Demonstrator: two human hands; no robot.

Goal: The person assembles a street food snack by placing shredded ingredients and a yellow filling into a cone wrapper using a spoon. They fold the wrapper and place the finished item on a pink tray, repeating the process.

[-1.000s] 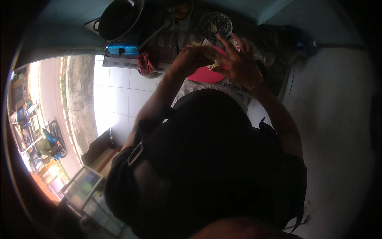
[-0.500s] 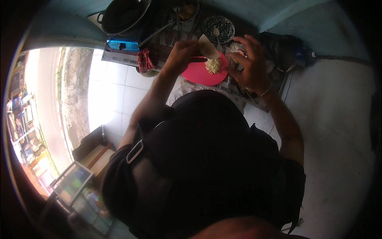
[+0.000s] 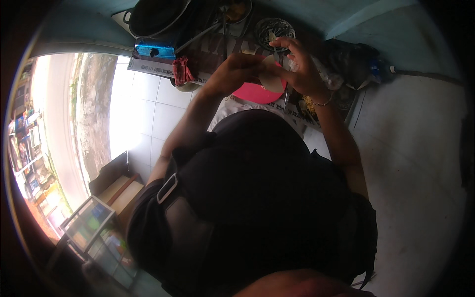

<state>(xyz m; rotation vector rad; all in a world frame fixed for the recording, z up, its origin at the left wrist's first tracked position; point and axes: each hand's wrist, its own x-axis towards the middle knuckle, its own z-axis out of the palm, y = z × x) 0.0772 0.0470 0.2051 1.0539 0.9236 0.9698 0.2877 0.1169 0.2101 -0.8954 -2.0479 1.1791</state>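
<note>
Both hands, the left hand (image 3: 237, 69) and right hand (image 3: 302, 69), pinch a pale round wrapper (image 3: 271, 79) above the pink plate (image 3: 257, 91) on the bench, best held level so filling stays centred.

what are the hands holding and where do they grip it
Both hands hold a pale round wrapper above the pink plate. The left hand grips its left edge, the right hand its right side. A finer grip cannot be told.

Flat blue rectangular packet (image 3: 154, 49) on a white printed sheet (image 3: 148, 67), just below the black pan (image 3: 153, 17).
</note>
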